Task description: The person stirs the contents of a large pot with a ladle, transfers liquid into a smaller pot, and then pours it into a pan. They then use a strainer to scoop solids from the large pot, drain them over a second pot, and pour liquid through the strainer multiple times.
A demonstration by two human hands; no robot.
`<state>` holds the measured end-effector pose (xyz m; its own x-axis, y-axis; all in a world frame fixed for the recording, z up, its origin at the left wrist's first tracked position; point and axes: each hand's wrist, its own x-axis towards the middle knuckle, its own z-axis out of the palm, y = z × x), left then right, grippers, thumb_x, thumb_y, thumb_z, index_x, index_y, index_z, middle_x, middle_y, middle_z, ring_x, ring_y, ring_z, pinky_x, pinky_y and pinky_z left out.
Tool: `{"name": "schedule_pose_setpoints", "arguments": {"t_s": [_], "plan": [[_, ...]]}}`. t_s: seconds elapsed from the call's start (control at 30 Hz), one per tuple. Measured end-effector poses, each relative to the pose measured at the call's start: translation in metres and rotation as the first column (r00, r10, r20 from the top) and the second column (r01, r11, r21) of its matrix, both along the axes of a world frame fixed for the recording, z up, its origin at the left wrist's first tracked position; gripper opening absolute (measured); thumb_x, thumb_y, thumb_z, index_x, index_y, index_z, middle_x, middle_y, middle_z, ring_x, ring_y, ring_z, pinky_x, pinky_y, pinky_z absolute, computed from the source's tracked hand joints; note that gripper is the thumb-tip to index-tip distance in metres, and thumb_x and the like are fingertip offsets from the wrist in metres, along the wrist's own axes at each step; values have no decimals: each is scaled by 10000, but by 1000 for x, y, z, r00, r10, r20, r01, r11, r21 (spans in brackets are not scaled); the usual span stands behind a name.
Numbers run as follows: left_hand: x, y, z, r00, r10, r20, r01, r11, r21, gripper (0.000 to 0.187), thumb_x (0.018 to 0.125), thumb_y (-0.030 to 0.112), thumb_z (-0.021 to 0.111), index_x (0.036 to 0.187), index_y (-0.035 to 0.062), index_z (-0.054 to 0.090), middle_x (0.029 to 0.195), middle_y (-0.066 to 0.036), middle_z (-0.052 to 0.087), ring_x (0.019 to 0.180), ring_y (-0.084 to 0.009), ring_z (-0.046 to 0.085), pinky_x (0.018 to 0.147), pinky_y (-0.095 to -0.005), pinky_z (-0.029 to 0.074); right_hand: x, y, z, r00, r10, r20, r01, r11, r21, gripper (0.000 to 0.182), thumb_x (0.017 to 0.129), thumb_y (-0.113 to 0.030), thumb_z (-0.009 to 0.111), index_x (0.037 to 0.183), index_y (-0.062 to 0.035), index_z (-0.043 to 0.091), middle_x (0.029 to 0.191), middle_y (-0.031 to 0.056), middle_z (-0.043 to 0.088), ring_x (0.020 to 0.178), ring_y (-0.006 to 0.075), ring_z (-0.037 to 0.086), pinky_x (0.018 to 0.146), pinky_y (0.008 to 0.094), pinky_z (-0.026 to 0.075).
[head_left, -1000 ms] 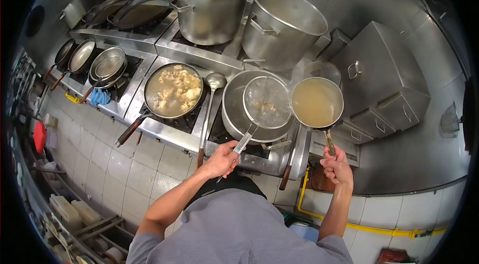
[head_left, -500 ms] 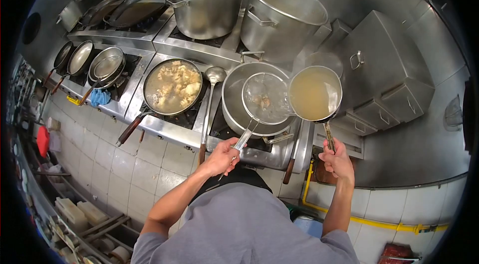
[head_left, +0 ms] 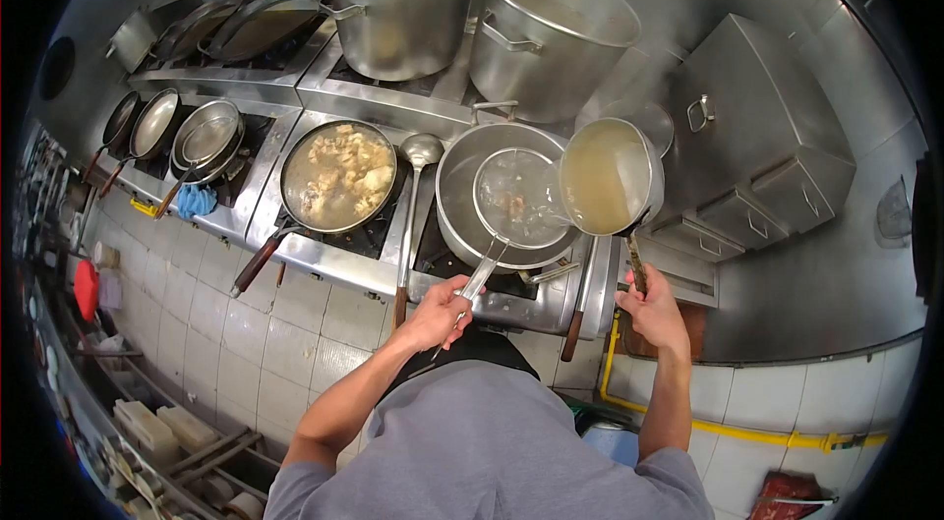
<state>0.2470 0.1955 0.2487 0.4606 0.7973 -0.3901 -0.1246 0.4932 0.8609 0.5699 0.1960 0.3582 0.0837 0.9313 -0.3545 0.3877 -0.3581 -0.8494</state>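
Observation:
My left hand (head_left: pixel 440 314) is closed around the metal handle of a round strainer (head_left: pixel 513 196), which I hold over a wide steel pot (head_left: pixel 454 171). Small brownish bits lie in the strainer's mesh. My right hand (head_left: pixel 654 309) grips the handle of a saucepan (head_left: pixel 644 151) tilted to the left, its rim beside the strainer. Cloudy yellowish broth (head_left: pixel 598 176) fills much of the saucepan, and liquid runs from its left edge into the strainer. How much liquid is in the pot below is hard to make out.
Left of the pot, a long ladle (head_left: pixel 421 151) lies on the stove near a frying pan (head_left: pixel 285 181) of meat pieces in liquid. Two tall stockpots (head_left: pixel 403 33) (head_left: pixel 536 78) stand behind. Smaller pans (head_left: pixel 157 117) and a blue cloth (head_left: pixel 197 202) are at the left; steel drawers (head_left: pixel 762 210) stand right.
The saucepan in my right hand has moved slightly left and tips further toward the strainer. My left hand and the strainer stay almost in place.

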Motion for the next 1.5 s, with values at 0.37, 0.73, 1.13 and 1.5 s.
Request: {"name": "schedule_pose_setpoints", "arguments": {"t_s": [0.37,0.73,1.13,1.5], "plan": [[-5,0,-2,1000,-8,-3,8,1000,-19,349,857,57,379,1183,35,502,584,-8,444,389,-79,400,314,-241,349,-12,-1,-11,927,35,374,-107,979,173,207,820,-18,620,953,-33,462,618,-44,405,552,50,367,504,228,340],[-4,2,-2,1000,-7,-9,7,1000,-16,354,850,53,386,1184,37,504,585,-9,446,388,-77,399,319,-236,357,-28,-4,8,905,-53,423,-41,977,209,183,815,-23,606,927,-29,461,604,-11,408,534,68,376,493,253,339],[0,-2,4,999,25,-34,-27,998,-49,321,940,63,358,1224,59,507,600,-9,456,392,-69,404,320,-221,355,-4,102,76,959,-94,268,-99,775,625,150,858,-116,602,825,-23,489,614,7,445,569,80,400,535,257,362],[19,-24,-1,989,128,-68,-133,988,-77,414,828,-14,374,1217,1,515,598,-65,497,391,-129,456,320,-250,379,4,358,126,721,-71,689,-281,879,385,313,862,-219,514,967,60,610,1040,270,618,1064,402,567,891,459,439]]}}
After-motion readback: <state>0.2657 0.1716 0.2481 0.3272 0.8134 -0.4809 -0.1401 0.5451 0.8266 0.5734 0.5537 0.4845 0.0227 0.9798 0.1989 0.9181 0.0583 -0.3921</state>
